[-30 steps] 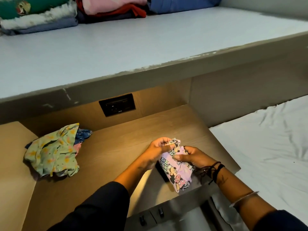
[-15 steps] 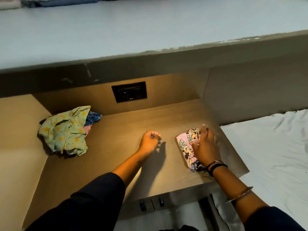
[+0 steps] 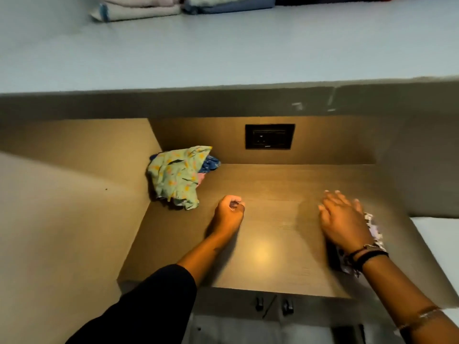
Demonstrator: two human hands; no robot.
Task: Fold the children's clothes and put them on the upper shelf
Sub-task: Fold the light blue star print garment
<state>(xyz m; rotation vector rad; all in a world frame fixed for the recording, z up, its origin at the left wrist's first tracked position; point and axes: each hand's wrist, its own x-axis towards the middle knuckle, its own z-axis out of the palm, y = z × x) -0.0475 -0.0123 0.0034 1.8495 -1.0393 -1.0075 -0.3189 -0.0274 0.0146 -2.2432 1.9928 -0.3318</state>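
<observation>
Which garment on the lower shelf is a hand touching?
The pale printed garment, under the flat right hand at the right; the green garment lies untouched beside the left wall.

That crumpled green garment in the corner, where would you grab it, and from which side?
Pinch the green garment by its loose front edge, coming from the front right. The side wall crowds its left, while that ruffled edge lies free on the lower shelf, nearest the left hand.

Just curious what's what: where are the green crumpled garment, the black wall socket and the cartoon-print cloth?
green crumpled garment (image 3: 173,177), head view, middle of its top layer.
black wall socket (image 3: 269,136), head view, centre of its plate.
cartoon-print cloth (image 3: 375,232), head view, edge beside right hand (image 3: 345,219).
</observation>
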